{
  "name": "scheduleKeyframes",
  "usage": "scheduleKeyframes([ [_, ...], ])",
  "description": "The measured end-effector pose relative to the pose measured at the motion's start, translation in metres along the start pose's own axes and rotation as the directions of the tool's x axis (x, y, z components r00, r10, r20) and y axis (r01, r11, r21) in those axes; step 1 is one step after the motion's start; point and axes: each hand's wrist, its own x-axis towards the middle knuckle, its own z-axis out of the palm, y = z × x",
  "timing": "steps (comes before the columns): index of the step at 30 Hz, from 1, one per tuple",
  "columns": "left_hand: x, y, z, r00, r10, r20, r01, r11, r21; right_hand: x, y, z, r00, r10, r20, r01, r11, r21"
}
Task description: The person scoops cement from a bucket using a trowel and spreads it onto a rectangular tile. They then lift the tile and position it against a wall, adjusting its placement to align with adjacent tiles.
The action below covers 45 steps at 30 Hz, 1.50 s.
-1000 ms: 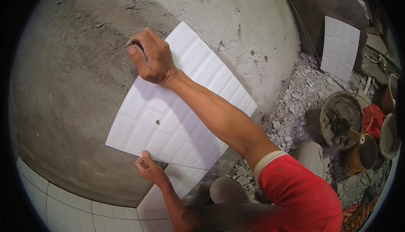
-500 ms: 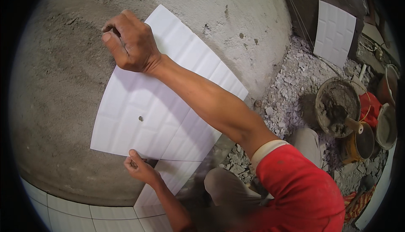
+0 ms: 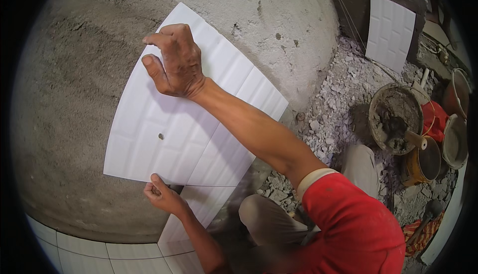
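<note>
A large white tile with a raised brick pattern and a small hole lies against the rough grey wall. My right hand is over its upper part, fingers bent, thumb and index finger apart, with nothing seen between them. At the tile's lower edge is my left hand, its thumb against the edge and its fingers curled below; part of its grip is hidden. Another white tile adjoins on the right, with a thin seam between. A further white tile sits below them.
Mortar-coated wall spreads to the left, above a row of white tiles. Broken rubble covers the floor at right. There stand a mortar bucket with a wooden-handled tool, a yellow bucket, and a leaning white tile.
My right hand has moved right and slightly down, from the tile's upper left edge to over its face, its thumb and index finger spreading. My left hand stays at the lower edge.
</note>
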Motion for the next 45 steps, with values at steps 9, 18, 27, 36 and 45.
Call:
scheduleKeyframes([
  [9,0.0,-0.001,0.001,1.0,-0.01,-0.018,0.011,0.999,0.043,-0.017,0.02,-0.029,1.0,0.025,0.005,-0.023,0.979,-0.205],
  [18,0.0,-0.001,0.001,1.0,-0.016,-0.005,0.016,1.0,-0.002,-0.032,0.025,-0.048,0.996,-0.038,0.086,0.064,0.946,-0.318],
  [27,0.0,-0.005,0.001,1.0,0.006,-0.022,-0.005,0.999,0.041,-0.043,0.024,-0.048,0.991,-0.052,0.123,0.086,0.953,-0.29],
  [36,0.006,-0.008,-0.008,1.0,0.015,0.009,-0.016,0.99,0.138,-0.052,0.033,-0.048,0.984,0.011,0.178,0.056,0.928,-0.369],
  [45,-0.021,-0.025,-0.034,0.964,0.034,0.264,-0.071,0.989,0.132,-0.052,0.034,-0.056,0.965,-0.048,0.259,0.137,0.931,-0.339],
])
